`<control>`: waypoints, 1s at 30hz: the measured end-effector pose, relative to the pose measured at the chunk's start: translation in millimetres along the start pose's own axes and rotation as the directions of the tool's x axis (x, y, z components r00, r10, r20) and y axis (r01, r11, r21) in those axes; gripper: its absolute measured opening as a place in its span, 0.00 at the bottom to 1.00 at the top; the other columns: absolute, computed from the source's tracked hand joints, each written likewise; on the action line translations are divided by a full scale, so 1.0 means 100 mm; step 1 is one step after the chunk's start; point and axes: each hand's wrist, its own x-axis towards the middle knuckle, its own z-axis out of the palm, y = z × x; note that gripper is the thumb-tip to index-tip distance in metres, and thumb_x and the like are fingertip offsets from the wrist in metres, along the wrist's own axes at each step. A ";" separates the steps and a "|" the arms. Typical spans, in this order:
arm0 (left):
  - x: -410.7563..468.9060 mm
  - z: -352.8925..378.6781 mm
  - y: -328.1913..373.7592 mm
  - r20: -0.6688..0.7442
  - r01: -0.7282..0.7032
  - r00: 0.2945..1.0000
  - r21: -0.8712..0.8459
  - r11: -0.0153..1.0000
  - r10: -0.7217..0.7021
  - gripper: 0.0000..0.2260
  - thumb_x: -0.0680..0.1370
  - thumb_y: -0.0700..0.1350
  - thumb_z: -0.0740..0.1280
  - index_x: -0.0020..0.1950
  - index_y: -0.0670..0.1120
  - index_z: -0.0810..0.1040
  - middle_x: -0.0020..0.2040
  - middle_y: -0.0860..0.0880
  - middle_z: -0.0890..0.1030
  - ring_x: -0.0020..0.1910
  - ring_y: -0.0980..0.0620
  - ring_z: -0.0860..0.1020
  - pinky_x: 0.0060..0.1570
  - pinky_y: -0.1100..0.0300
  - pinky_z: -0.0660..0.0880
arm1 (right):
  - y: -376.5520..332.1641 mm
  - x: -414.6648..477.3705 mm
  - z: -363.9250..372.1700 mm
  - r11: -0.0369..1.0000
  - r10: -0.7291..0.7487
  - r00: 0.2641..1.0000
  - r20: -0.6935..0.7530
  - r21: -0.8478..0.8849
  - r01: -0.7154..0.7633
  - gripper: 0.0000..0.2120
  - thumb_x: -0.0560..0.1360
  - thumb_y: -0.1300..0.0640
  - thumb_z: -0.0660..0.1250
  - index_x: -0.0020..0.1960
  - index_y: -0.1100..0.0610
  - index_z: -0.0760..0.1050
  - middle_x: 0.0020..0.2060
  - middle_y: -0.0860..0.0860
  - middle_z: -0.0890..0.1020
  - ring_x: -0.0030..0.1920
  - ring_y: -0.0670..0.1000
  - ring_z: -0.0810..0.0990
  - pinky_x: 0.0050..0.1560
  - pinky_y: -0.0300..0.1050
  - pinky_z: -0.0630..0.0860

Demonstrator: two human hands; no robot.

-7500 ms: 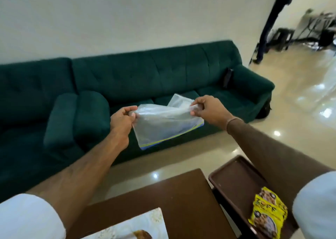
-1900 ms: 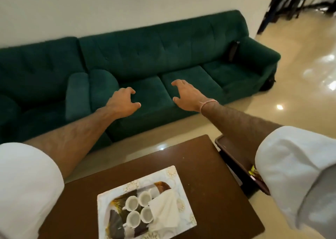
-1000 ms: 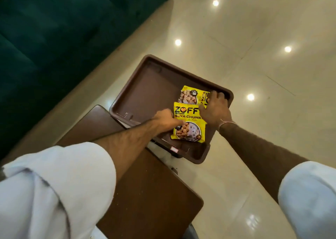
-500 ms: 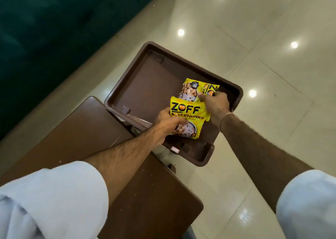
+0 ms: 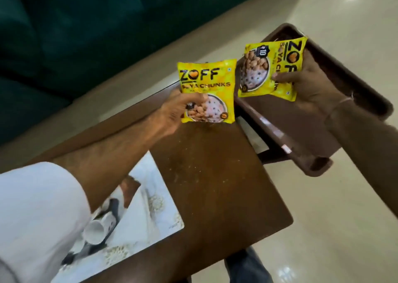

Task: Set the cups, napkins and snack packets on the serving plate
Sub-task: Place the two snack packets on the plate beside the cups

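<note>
My left hand (image 5: pixel 174 112) grips a yellow snack packet (image 5: pixel 206 84) by its lower left corner, upright in the air above the far end of the brown table (image 5: pixel 215 185). My right hand (image 5: pixel 310 84) holds a second yellow snack packet (image 5: pixel 265 71), turned sideways, over the brown tray (image 5: pixel 286 140). The white patterned serving plate (image 5: pixel 150 216) lies on the table near me. A white cup (image 5: pixel 94 232) and a white napkin (image 5: pixel 137 205) show on it; my left sleeve hides the rest.
The brown tray stands to the right of the table, a little lower, over the glossy cream floor (image 5: pixel 333 229). A dark green sofa (image 5: pixel 64 35) fills the upper left beyond the table.
Both hands have lifted a packet each out of the tray and carried them left, towards the table. The view has swung left so the serving plate shows again.
</note>
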 end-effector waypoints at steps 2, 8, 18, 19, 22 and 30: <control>-0.23 -0.48 -0.05 -0.074 -0.027 0.997 -0.023 0.999 0.025 0.20 0.71 0.40 0.74 0.62 0.39 0.80 0.57 0.41 0.85 0.54 0.39 0.84 0.57 0.44 0.80 | 0.05 -0.04 0.39 0.999 0.034 0.998 0.057 -0.027 -0.032 0.26 0.73 0.76 0.65 0.68 0.59 0.70 0.62 0.60 0.80 0.56 0.57 0.83 0.52 0.57 0.83; -1.06 -1.70 -0.38 -0.322 -0.065 0.946 -0.104 0.992 0.028 0.18 0.68 0.41 0.74 0.57 0.38 0.82 0.50 0.40 0.85 0.43 0.42 0.84 0.49 0.50 0.82 | 0.29 -0.36 1.62 0.978 0.198 0.952 0.233 -0.117 -0.174 0.24 0.76 0.69 0.68 0.70 0.62 0.69 0.62 0.60 0.81 0.57 0.58 0.83 0.56 0.55 0.80; -2.32 -3.14 -1.38 -0.613 -0.017 0.781 -0.206 0.978 -0.115 0.01 0.71 0.40 0.72 0.41 0.45 0.82 0.36 0.47 0.83 0.33 0.49 0.80 0.38 0.58 0.78 | 1.20 -0.97 3.22 0.887 0.413 0.816 0.404 -0.381 -0.261 0.05 0.79 0.63 0.68 0.47 0.54 0.78 0.36 0.49 0.86 0.32 0.49 0.84 0.36 0.48 0.83; -2.41 -3.23 -1.50 -0.627 -0.003 0.766 -0.226 0.974 -0.143 0.01 0.72 0.40 0.72 0.40 0.45 0.82 0.36 0.47 0.82 0.33 0.48 0.79 0.40 0.56 0.77 | 1.30 -1.02 3.31 0.879 0.421 0.816 0.396 -0.402 -0.259 0.06 0.79 0.63 0.67 0.47 0.54 0.78 0.35 0.49 0.86 0.32 0.49 0.84 0.36 0.48 0.83; -2.69 -3.46 -1.92 -0.650 0.035 0.724 -0.299 0.954 -0.231 0.02 0.73 0.39 0.71 0.42 0.43 0.80 0.39 0.42 0.80 0.35 0.44 0.78 0.45 0.50 0.76 | 1.58 -1.15 3.48 0.837 0.435 0.825 0.360 -0.498 -0.224 0.05 0.80 0.63 0.65 0.50 0.54 0.77 0.39 0.53 0.84 0.34 0.52 0.82 0.38 0.50 0.82; -3.18 -3.59 -2.85 -0.697 0.096 0.601 -0.423 0.901 -0.392 0.09 0.73 0.40 0.70 0.32 0.44 0.80 0.31 0.44 0.79 0.29 0.44 0.76 0.33 0.57 0.74 | 2.04 -1.32 3.39 0.479 0.508 0.811 0.291 -0.878 0.015 0.12 0.78 0.58 0.69 0.61 0.57 0.79 0.57 0.59 0.84 0.56 0.61 0.83 0.59 0.59 0.80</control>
